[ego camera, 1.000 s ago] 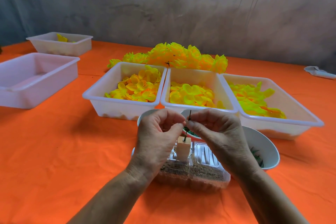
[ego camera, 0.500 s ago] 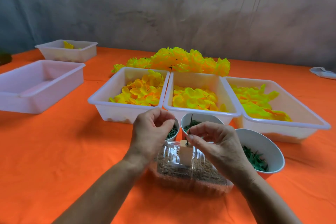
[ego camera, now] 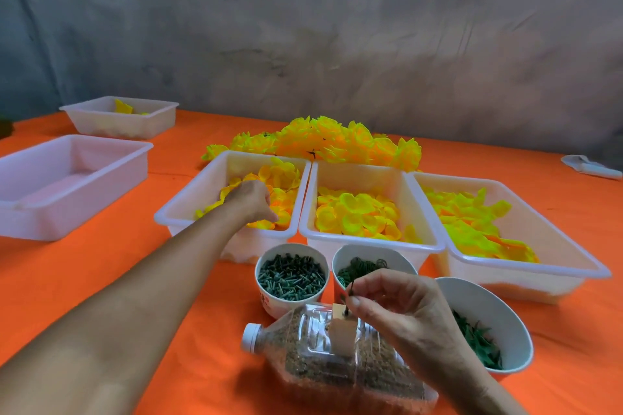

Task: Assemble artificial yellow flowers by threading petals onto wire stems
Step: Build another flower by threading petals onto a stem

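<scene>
A thin dark wire stem [ego camera: 349, 296] stands in a small wooden block [ego camera: 341, 330] fixed on a sand-filled plastic bottle [ego camera: 337, 360] lying on its side. My right hand [ego camera: 401, 310] pinches the stem near its top. My left hand [ego camera: 251, 200] reaches into the left white tray [ego camera: 188, 209] and its curled fingertips touch the yellow-orange petals [ego camera: 281, 185] there; whether a petal is held is hidden. Two more trays hold yellow petals [ego camera: 357, 216] and yellow-green petals [ego camera: 472, 222].
Three white bowls hold green pegs [ego camera: 291, 276], green rings [ego camera: 357, 268] and green leaf pieces [ego camera: 478, 340]. Finished yellow flowers [ego camera: 323, 141] are heaped behind the trays. An empty tray [ego camera: 67, 178] and a smaller tray [ego camera: 121, 116] stand at the left on the orange cloth.
My left hand left the stem and reached forward into the left petal tray. My right hand stays on the stem. The camera tilted down a little.
</scene>
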The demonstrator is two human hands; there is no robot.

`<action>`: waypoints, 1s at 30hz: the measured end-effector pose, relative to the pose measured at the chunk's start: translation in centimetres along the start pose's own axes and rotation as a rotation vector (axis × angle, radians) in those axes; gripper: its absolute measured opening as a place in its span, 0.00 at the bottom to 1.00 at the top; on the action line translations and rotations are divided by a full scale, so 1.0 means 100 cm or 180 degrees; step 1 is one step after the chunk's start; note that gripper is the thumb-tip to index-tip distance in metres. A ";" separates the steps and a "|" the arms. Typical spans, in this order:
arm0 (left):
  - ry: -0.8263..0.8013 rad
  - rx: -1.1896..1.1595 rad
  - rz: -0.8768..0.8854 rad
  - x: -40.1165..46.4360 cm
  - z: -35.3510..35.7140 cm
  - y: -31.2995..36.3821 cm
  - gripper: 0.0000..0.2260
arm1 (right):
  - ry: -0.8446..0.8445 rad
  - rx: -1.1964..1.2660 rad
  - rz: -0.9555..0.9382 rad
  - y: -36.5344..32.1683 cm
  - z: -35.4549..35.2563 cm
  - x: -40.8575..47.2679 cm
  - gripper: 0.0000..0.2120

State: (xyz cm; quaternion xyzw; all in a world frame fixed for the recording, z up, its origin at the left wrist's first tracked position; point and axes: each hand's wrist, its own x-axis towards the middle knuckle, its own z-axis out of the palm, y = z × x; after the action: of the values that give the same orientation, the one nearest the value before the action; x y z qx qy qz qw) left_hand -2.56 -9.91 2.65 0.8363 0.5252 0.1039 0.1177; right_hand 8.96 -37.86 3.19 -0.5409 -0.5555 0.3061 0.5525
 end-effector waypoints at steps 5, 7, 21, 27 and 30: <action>-0.0507 0.0829 -0.0052 0.012 0.016 0.012 0.07 | -0.0031 -0.0007 0.0092 0.002 -0.001 0.001 0.15; -0.0496 0.0839 -0.0095 0.014 0.020 0.008 0.06 | -0.0018 0.0022 0.0096 0.003 -0.001 0.001 0.15; 0.0576 -0.1280 -0.0379 0.009 0.003 -0.022 0.06 | 0.0152 0.0243 0.0075 0.010 0.000 0.000 0.06; 0.0410 -0.3792 -0.0531 -0.021 -0.021 -0.001 0.09 | 0.0143 0.0300 0.0100 0.009 0.000 0.001 0.06; -0.0045 -0.4364 -0.0361 -0.049 -0.035 0.016 0.08 | 0.0140 0.0306 0.0153 0.009 -0.001 0.000 0.06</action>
State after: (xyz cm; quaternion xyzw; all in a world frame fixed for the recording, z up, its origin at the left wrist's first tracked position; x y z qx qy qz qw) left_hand -4.29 -14.71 6.26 0.5449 0.3830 0.4010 0.6290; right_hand 9.29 -37.64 2.35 -0.5335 -0.5147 0.3336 0.5824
